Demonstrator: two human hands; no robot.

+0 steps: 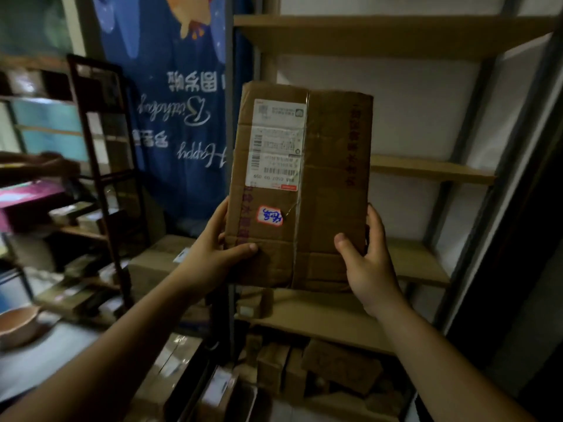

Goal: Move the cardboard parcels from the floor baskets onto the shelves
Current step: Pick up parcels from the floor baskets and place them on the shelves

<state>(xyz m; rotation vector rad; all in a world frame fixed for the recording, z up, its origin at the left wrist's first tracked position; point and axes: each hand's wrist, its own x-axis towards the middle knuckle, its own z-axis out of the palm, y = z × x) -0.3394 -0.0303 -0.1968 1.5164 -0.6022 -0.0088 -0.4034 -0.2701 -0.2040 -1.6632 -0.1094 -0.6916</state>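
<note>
Your left hand (210, 254) and right hand (370, 266) each grip a lower side edge of the cardboard parcel (320, 184), thumbs pressed on its front, fingers curled behind. It stands upright in the air before the shelves (426, 170), resting on none. Held this low, its top may tip away or catch a shelf edge and slip.

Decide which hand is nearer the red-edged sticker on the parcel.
Left hand: its thumb lies just below the sticker; right hand grips the parcel at the opposite edge.
</note>
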